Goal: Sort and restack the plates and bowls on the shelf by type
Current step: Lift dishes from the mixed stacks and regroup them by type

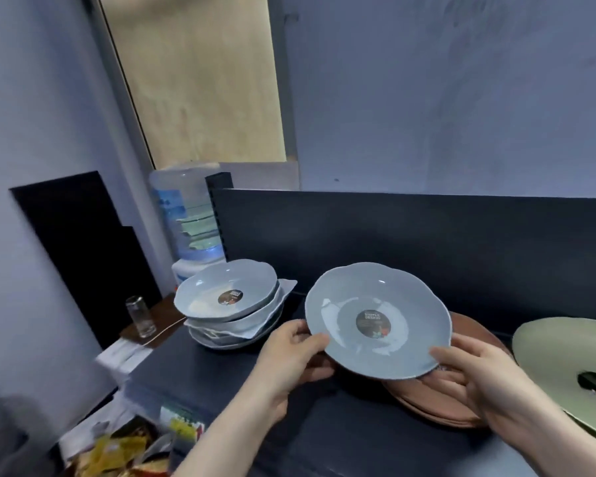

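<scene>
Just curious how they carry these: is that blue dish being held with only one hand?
No, the left hand grips one edge of the blue dish and the right hand grips the opposite edge.

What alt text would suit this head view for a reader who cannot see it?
Both hands, left hand and right hand, hold a blue-grey bowl tilted above brown plates on a dark shelf. A stack of matching bowls stands left; a green plate lies right.
</scene>
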{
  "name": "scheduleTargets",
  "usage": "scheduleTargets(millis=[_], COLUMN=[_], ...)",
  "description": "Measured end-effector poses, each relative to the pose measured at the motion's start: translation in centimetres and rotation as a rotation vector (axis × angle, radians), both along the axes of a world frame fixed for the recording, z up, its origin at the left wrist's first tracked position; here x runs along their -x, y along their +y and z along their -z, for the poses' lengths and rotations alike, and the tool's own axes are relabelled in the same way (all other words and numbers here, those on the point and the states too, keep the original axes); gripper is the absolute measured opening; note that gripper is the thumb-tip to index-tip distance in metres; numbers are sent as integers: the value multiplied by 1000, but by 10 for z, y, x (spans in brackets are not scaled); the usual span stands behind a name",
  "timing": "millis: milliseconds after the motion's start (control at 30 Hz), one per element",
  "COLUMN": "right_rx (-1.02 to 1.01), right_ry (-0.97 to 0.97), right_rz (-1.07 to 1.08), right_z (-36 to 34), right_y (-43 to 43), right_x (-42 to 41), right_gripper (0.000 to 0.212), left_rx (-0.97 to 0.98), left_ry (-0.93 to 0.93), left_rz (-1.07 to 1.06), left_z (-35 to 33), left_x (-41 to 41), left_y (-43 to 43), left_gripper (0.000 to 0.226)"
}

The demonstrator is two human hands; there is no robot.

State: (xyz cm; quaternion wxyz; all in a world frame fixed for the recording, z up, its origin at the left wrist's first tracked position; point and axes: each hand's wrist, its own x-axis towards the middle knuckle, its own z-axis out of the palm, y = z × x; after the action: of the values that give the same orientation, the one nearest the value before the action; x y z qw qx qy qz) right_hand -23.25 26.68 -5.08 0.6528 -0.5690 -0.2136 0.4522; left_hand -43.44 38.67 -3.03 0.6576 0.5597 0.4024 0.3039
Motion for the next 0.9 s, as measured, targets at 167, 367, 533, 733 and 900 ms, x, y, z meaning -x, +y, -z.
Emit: scheduleTargets(millis=[167, 367, 533, 733, 900], right_rx=[2, 24, 43, 5, -13], right_ry=[0, -24, 23, 238, 380], right_rz=[-2, 66, 155, 257, 364], right_z=[-4, -10, -7, 9, 17], right_y=[19, 42, 53, 70, 85], right_x=[12, 28, 48, 86, 115], right_gripper=[17, 20, 17, 11, 12], left_rx=[-290, -858, -742, -551, -342], left_ry=[188, 847, 1182, 937, 608], left_rz=[-201, -385, -220, -195, -164], left_z=[-24, -36, -24, -18, -33], left_x=[50, 110, 128, 129, 127], left_y=[62, 180, 236, 250, 244], left_gripper=[25, 33, 21, 18, 26])
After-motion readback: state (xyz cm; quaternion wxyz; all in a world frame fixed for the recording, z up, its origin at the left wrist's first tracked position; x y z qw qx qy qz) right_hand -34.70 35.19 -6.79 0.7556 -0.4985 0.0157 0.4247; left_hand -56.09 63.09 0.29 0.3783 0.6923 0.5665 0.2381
